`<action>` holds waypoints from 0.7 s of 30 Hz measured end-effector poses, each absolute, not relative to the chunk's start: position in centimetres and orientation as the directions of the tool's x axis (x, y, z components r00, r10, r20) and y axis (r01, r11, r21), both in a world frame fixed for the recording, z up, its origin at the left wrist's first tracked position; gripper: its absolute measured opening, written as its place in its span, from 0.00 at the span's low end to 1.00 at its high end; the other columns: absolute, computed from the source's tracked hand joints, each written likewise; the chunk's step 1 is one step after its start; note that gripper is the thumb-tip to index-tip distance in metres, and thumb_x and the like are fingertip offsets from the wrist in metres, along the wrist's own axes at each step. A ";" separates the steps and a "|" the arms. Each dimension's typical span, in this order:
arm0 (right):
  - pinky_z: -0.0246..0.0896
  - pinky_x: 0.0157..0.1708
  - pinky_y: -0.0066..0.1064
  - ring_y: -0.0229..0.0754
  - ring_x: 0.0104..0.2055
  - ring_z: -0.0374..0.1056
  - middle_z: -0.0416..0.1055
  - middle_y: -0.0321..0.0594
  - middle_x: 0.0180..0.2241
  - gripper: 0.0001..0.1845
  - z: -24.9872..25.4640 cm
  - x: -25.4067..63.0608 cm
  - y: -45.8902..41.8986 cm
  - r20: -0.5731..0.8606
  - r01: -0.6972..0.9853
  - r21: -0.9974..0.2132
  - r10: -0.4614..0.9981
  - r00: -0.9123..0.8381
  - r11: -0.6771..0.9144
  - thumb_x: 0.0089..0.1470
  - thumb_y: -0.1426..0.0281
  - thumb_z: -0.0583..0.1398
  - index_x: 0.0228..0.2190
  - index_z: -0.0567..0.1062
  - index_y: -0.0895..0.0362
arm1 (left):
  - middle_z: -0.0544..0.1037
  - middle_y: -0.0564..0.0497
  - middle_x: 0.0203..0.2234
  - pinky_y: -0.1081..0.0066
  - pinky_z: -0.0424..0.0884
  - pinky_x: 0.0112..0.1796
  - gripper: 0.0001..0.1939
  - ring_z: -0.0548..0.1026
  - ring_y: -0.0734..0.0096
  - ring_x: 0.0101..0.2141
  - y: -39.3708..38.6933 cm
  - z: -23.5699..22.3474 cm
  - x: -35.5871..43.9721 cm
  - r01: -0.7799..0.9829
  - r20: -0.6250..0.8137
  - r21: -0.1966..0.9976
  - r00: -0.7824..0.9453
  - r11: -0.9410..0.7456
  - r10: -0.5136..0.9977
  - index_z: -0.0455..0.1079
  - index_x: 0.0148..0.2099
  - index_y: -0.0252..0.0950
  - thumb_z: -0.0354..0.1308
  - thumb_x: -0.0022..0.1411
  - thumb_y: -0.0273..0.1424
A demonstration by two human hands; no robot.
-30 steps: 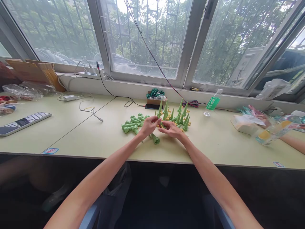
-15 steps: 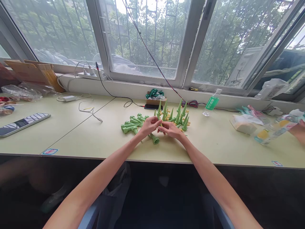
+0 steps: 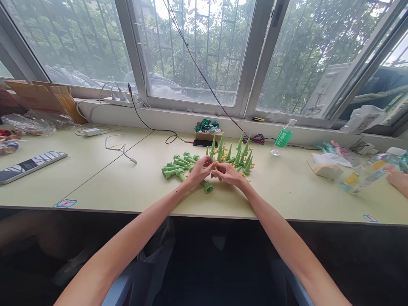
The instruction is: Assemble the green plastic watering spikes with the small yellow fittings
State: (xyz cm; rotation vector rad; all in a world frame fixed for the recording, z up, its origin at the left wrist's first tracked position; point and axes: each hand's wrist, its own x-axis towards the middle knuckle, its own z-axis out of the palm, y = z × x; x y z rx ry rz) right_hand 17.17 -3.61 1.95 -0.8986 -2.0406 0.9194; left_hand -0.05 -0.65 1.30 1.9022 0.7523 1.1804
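Both hands are closed at the fingertips around one green spike (image 3: pixel 213 160), nearer the person than the black phone (image 3: pixel 205 143) on the pale worktop (image 3: pixel 277 191). The left hand (image 3: pixel 200 169) pinches it from the left and the right hand (image 3: pixel 227 173) from the right; the fingers cover much of it, so its lower end cannot be made out. Nearer the person and to the phone's left lie loose green tubes (image 3: pixel 178 166) with open, flared ends, one of them just beside the left wrist. Nearer the person and to the phone's right, green cones with yellow fittings (image 3: pixel 245 149) stand mostly point up in a cluster. Directly behind the phone is a small cardboard box (image 3: pixel 208 136) holding dark green material (image 3: pixel 207 125). Well to the phone's right stands a green-labelled bottle (image 3: pixel 283 138); farther that way are a tissue pack (image 3: pixel 325 165), a tilted clear bottle (image 3: pixel 366 175) and another person's hand (image 3: pixel 398 182).
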 end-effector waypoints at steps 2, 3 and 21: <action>0.56 0.26 0.26 0.34 0.24 0.61 0.75 0.39 0.31 0.22 2.1 17.2 -3.7 0.319 0.296 -0.810 0.804 -0.503 0.507 0.58 0.52 0.58 0.41 0.75 0.58 | 0.66 0.57 0.19 0.76 0.62 0.22 0.18 0.68 0.77 0.21 -0.6 1.2 0.0 0.088 0.472 0.834 0.398 -0.544 0.787 0.59 0.31 0.36 0.57 0.62 0.44; 0.56 0.26 0.26 0.34 0.24 0.61 0.75 0.39 0.31 0.22 2.1 17.2 -3.7 0.318 0.297 -0.810 0.804 -0.502 0.506 0.57 0.52 0.58 0.41 0.75 0.58 | 0.66 0.57 0.19 0.76 0.62 0.22 0.18 0.68 0.77 0.21 -0.6 1.1 0.0 0.088 0.474 0.832 0.397 -0.547 0.785 0.59 0.30 0.36 0.57 0.62 0.44; 0.55 0.26 0.26 0.34 0.25 0.61 0.74 0.38 0.31 0.22 2.1 17.1 -3.8 0.318 0.312 -0.801 0.805 -0.501 0.511 0.57 0.52 0.58 0.40 0.75 0.59 | 0.65 0.58 0.19 0.76 0.62 0.21 0.18 0.67 0.77 0.20 -0.7 1.0 0.0 0.048 0.460 0.850 0.420 -0.525 0.783 0.57 0.31 0.37 0.58 0.62 0.44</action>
